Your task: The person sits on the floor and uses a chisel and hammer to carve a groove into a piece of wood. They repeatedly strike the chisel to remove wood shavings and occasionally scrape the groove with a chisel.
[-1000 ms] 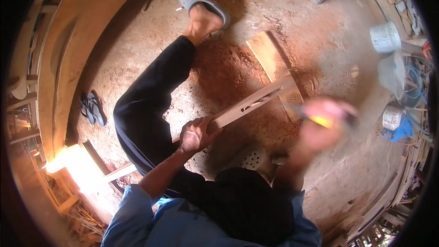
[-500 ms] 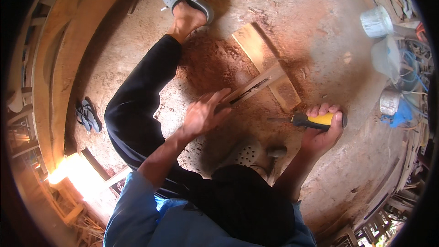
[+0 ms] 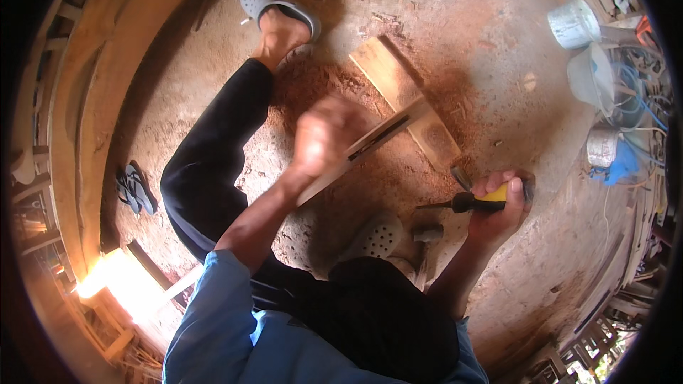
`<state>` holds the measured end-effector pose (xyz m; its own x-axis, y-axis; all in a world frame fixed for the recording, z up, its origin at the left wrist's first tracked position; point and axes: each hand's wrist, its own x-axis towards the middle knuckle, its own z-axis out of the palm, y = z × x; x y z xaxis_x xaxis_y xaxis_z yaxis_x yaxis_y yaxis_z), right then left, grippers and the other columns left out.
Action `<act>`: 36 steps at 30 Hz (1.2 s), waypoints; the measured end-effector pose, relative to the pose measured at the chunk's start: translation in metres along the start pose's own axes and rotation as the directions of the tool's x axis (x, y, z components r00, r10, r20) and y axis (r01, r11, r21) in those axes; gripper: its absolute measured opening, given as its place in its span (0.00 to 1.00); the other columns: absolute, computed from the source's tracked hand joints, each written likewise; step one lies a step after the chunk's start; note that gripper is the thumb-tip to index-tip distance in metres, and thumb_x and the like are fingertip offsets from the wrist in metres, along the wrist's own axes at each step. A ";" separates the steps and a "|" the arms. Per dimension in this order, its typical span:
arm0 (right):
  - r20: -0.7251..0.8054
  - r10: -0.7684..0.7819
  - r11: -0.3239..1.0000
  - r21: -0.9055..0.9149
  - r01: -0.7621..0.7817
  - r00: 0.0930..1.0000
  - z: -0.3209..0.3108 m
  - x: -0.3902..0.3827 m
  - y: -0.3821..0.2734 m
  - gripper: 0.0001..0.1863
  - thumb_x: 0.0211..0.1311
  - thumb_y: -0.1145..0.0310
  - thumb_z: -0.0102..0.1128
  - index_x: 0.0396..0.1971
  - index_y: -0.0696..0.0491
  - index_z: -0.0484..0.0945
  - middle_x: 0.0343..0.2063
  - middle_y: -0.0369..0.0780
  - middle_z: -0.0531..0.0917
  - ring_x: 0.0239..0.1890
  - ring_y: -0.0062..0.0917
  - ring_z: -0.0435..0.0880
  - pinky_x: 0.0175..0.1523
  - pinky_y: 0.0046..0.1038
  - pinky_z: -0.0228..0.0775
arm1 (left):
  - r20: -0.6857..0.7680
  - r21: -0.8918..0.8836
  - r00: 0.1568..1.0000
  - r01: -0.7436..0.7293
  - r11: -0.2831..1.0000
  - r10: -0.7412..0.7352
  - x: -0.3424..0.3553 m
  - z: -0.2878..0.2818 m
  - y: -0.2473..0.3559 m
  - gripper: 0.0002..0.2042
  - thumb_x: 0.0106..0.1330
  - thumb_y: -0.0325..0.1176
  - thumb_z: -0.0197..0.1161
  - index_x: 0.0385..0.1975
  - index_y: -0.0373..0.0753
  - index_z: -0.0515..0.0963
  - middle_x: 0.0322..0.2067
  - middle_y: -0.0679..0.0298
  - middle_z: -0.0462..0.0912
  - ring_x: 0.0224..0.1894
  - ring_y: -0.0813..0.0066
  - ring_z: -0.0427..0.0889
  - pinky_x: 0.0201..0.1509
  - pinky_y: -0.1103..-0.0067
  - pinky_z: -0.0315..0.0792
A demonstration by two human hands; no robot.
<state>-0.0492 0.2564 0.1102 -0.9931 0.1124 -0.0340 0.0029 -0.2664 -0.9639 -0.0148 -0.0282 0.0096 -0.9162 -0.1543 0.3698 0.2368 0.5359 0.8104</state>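
Observation:
My right hand [image 3: 498,203] grips the yellow-and-black handle of a chisel [image 3: 487,200], its thin dark shaft pointing left. A narrow wooden piece [image 3: 380,135] with dark slots cut along its face lies at a slant. Its far end rests on a thicker wooden board [image 3: 402,92] on the floor, and its near end runs under my left wrist. My left hand [image 3: 324,135] is over the narrow piece, its fingers smeared by motion, so I cannot see whether they grip it. A short dark grey piece [image 3: 461,178], of unclear kind, shows beside my right fingers.
Reddish sawdust [image 3: 306,85] covers the floor around the board. My grey clogs [image 3: 274,7] flank the work. A hammer-like dark block [image 3: 428,233] lies near the lower clog. Metal buckets [image 3: 573,23] stand right, beside blue hoses. Sandals [image 3: 136,186] and long planks [image 3: 107,85] are left.
My left hand has gone from spread fingers beside the narrow piece to a blurred sweep over it, slightly farther up. The view has shifted a little; my right hand still holds the chisel.

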 end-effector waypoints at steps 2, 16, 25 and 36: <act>0.002 -0.126 0.990 -0.064 0.126 0.992 0.005 0.008 -0.006 0.11 0.65 0.64 0.57 0.38 0.57 0.71 0.21 0.38 0.71 0.25 0.24 0.72 0.35 0.30 0.72 | -0.252 0.140 0.948 0.234 0.962 -0.194 0.001 -0.040 0.000 0.04 0.66 0.26 0.64 0.38 0.40 0.82 0.35 0.65 0.86 0.37 0.73 0.82 0.42 0.75 0.76; 0.202 -0.345 0.935 -0.014 0.355 0.917 0.075 0.047 0.022 0.06 0.67 0.72 0.54 0.32 0.58 0.68 0.22 0.41 0.77 0.28 0.28 0.78 0.42 0.36 0.78 | 0.216 0.471 0.769 0.457 0.754 -0.601 -0.150 -0.062 0.021 0.25 0.58 0.47 0.72 0.51 0.39 0.78 0.46 0.55 0.85 0.48 0.56 0.85 0.54 0.66 0.79; 0.287 -0.440 0.878 -0.060 0.475 0.851 0.082 0.044 0.083 0.06 0.63 0.75 0.62 0.35 0.58 0.74 0.26 0.42 0.84 0.30 0.28 0.83 0.36 0.31 0.78 | 0.206 0.491 0.773 0.448 0.747 -0.599 -0.147 -0.063 0.022 0.24 0.58 0.46 0.72 0.50 0.40 0.78 0.42 0.55 0.86 0.45 0.56 0.86 0.51 0.66 0.79; 0.268 -0.172 0.979 0.156 0.133 0.948 0.095 0.053 0.055 0.04 0.62 0.80 0.59 0.28 0.59 0.73 0.19 0.40 0.78 0.19 0.21 0.77 0.27 0.24 0.73 | 0.183 0.507 0.805 0.414 0.756 -0.564 -0.146 -0.063 0.019 0.22 0.58 0.45 0.71 0.48 0.39 0.80 0.42 0.55 0.86 0.44 0.56 0.86 0.50 0.66 0.79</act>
<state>-0.1128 0.1569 0.0809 -0.9734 -0.1040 0.2042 -0.1480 -0.3951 -0.9066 0.1440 -0.0477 0.0000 -0.9305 -0.2747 -0.2422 -0.3643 0.7617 0.5358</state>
